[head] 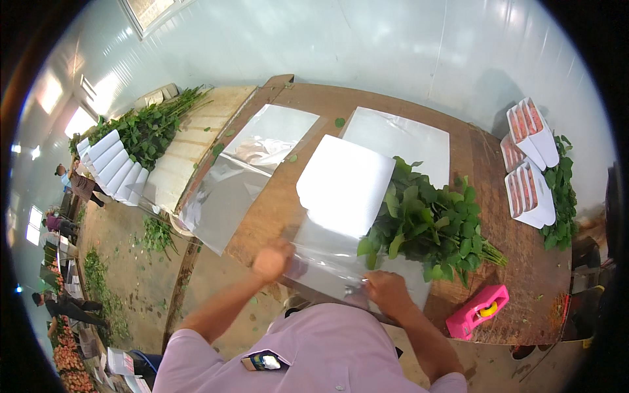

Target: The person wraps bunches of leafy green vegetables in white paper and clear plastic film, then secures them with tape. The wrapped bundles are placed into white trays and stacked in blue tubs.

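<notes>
My left hand grips the left part of a clear plastic film sheet near the table's front edge. At the sheet's right part, my right hand has its fingers closed on the film. Just beyond lies a bouquet of leafy green stems, its head wrapped in white corrugated card. The bouquet's cut stem ends point right. A pink tape dispenser with a yellow core stands right of my right hand.
Clear film sheets lie on the wooden table at left, with another white-looking sheet behind. Wrapped bouquets are stacked at right. More leafy stems and white-wrapped bunches lie at left. Several people are in the far left background.
</notes>
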Tool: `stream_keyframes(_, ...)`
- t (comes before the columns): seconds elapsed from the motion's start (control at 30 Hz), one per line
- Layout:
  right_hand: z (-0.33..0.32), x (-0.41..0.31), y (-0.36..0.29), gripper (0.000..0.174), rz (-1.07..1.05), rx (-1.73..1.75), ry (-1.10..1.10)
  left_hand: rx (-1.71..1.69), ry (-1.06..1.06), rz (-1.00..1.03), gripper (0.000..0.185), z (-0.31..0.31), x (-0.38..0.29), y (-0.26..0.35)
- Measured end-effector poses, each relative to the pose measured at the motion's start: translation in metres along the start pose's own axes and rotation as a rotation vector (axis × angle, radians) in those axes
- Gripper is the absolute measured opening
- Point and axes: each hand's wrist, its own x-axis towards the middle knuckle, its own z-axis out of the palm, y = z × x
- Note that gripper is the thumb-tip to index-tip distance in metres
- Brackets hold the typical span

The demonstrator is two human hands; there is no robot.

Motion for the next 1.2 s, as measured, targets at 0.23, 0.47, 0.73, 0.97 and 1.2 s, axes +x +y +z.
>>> stream_keyframes(0.23, -0.097, 0.053, 0.032, 0.014, 0.120, 0.121, 0.407, -0.156, 0.759, 0.068, 0.015, -0.111, 0.102, -0.046)
stream_keyframes(0.47, -0.100, 0.080, 0.068, 0.016, 0.372, 0.169, 0.402, -0.383, 0.750, 0.318, 0.045, -0.083, 0.168, 0.028)
stream_keyframes(0.73, -0.117, 0.078, 0.062, 0.020, 0.467, 0.069, 0.395, -0.332, 0.261, 0.381, 0.049, -0.046, 0.243, -0.009)
stream_keyframes(0.97, -0.141, 0.032, 0.075, 0.024, 0.575, -0.240, 0.643, -0.385, 0.295, 0.394, 0.009, -0.048, 0.259, -0.007)
stream_keyframes(1.2, -0.118, -0.185, 0.066, 0.030, 1.363, -0.060, 1.420, -0.294, 0.220, 0.464, 0.009, -0.060, 0.258, -0.004)
